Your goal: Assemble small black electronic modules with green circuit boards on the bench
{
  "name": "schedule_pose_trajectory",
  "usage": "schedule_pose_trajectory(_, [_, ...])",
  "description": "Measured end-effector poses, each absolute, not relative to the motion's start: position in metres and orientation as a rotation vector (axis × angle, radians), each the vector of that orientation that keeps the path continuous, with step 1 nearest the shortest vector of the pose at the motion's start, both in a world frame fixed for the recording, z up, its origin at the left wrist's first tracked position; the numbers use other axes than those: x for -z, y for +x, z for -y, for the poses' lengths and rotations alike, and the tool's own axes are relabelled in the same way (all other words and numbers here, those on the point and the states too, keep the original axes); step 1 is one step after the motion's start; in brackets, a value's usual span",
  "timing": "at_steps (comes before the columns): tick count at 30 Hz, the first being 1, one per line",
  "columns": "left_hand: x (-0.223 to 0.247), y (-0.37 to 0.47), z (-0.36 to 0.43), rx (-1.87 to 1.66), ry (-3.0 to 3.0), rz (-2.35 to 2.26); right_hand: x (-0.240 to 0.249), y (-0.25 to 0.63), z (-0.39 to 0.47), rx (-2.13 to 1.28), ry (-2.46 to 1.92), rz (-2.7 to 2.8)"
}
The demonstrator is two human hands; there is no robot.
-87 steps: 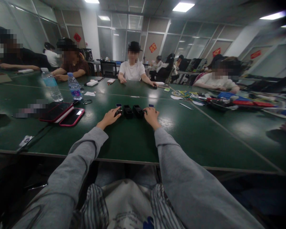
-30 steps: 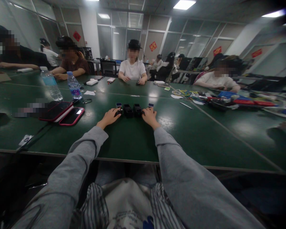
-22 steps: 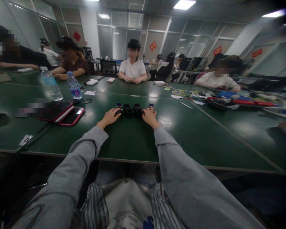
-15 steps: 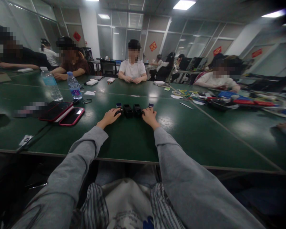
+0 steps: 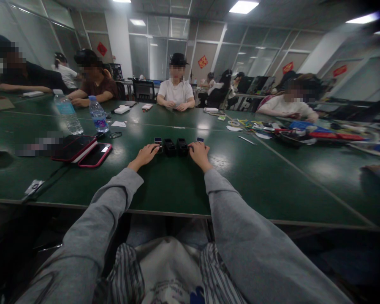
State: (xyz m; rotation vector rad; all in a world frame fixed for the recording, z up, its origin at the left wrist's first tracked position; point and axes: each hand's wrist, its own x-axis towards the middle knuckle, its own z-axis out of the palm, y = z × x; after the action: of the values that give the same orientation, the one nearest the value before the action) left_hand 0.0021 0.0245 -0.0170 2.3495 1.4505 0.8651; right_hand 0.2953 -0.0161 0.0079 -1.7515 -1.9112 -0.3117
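Two black box-like devices stand side by side on the green table, the left one (image 5: 169, 147) and the right one (image 5: 182, 146). My left hand (image 5: 145, 155) rests at the left of them, its fingertips by a small device with a dark screen (image 5: 158, 140). On the other side, my right hand (image 5: 199, 154) has its fingers over or beside a similar small screen (image 5: 200, 139), close to the right black device. What lies under the fingers of either hand is too small to make out.
Phones in red cases (image 5: 95, 155), a blue-capped bottle (image 5: 98, 115) and another bottle (image 5: 68, 113) are on the left of the table (image 5: 174, 194). Cables and tools (image 5: 313, 128) lie at the right. A person (image 5: 176, 90) sits opposite; others sit along both sides.
The fingers of my left hand have shifted slightly at the small device. My right hand's fingers have moved a little. The view has barely shifted.
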Motion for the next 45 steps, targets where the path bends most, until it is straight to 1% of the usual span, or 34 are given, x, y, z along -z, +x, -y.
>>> schedule_pose_trajectory(6, [0.018, 0.001, -0.031, -0.960, 2.262, -1.420, -0.012, 0.303, 0.014, 0.410, -1.744, 1.654])
schedule_pose_trajectory(10, [0.021, 0.001, -0.035, -1.011, 2.281, -1.406, 0.000, 0.308, 0.010, 0.301, -1.843, 1.705])
schedule_pose_trajectory(14, [0.024, 0.001, -0.036, -1.037, 2.289, -1.390, 0.006, 0.311, 0.005, 0.256, -1.830, 1.729])
schedule_pose_trajectory(22, [0.021, 0.001, -0.033, -1.016, 2.278, -1.400, 0.000, 0.308, 0.004, 0.244, -1.740, 1.756])
schedule_pose_trajectory(30, [0.016, 0.003, -0.028, -0.973, 2.265, -1.431, -0.011, 0.289, 0.013, 0.327, -1.630, 1.766])
schedule_pose_trajectory(35, [0.016, 0.003, -0.027, -0.988, 2.278, -1.423, -0.008, 0.286, 0.014, 0.227, -1.626, 1.955])
schedule_pose_trajectory(41, [0.015, 0.004, -0.027, -0.995, 2.286, -1.417, -0.008, 0.290, 0.013, 0.267, -1.620, 1.841])
schedule_pose_trajectory(45, [0.015, 0.003, -0.027, -0.996, 2.274, -1.419, -0.006, 0.295, 0.015, 0.276, -1.689, 1.784])
